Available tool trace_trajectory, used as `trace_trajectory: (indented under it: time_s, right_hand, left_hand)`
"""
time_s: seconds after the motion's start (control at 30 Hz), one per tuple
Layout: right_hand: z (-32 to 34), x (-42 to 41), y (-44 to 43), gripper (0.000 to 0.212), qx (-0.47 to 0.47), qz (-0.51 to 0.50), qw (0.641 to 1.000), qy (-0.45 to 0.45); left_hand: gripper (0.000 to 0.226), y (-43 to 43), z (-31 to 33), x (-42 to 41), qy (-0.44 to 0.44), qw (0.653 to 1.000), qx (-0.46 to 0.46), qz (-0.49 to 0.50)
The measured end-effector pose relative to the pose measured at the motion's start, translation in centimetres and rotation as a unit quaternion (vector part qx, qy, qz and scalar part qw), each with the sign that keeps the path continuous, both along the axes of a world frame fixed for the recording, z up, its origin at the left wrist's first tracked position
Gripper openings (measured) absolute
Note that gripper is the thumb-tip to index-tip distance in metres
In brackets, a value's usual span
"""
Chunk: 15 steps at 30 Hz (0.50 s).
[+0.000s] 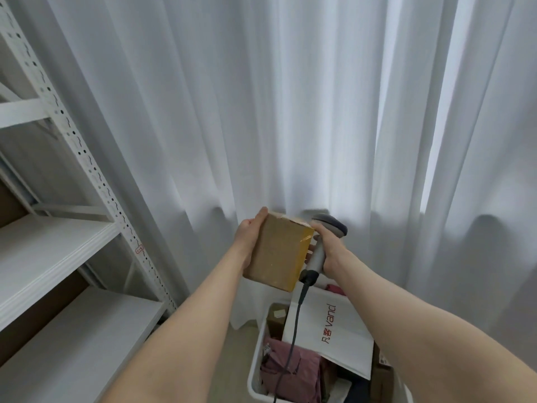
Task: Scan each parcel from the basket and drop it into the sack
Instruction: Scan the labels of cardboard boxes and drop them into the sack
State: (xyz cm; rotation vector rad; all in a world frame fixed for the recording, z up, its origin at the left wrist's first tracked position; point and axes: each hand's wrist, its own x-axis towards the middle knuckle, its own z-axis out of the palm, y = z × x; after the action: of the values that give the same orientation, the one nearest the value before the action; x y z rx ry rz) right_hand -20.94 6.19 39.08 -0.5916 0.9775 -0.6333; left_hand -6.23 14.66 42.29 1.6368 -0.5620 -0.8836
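My left hand (247, 237) clasps the left side of the brown parcel (279, 254), fingers hidden behind it, raised above the white basket (255, 370) cut off at the bottom edge, while my right hand (327, 245) grips the scanner (329, 225) handle just beside the parcel, fingertips partly covered.
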Motion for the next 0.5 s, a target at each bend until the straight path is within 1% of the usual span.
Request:
trace_trajectory:
  time_s: [0.1,0.17,0.2,0.27,0.33,0.5]
  right_hand:
    - [-0.1,0.5,0.2,0.038,-0.022,0.023,0.999,0.022]
    - [-0.1,0.6,0.4,0.029,-0.044,0.037,0.997,0.043]
    - [-0.1,0.5,0.5,0.025,-0.051,0.043,0.996,0.053]
    - [-0.4,0.4,0.6,0.02,-0.057,0.048,0.995,0.066]
    - [-0.8,0.4,0.6,0.019,-0.057,0.049,0.995,0.066]
    - [-1.2,0.7,0.7,0.022,-0.073,0.041,0.996,0.022]
  left_hand:
    - [0.037,0.2,-0.4,0.0,0.061,0.998,-0.011,0.012]
    - [0.03,0.6,-1.0,-0.1,0.062,0.997,-0.008,0.036]
    - [0.033,0.7,-1.3,0.0,0.057,0.997,-0.007,0.047]
    - [0.04,0.9,-1.9,0.2,0.073,0.996,-0.003,0.054]
    - [0.038,1.1,-2.2,0.6,0.086,0.995,-0.005,0.059]
    - [0.038,1.3,-3.1,1.1,0.079,0.995,0.005,0.052]
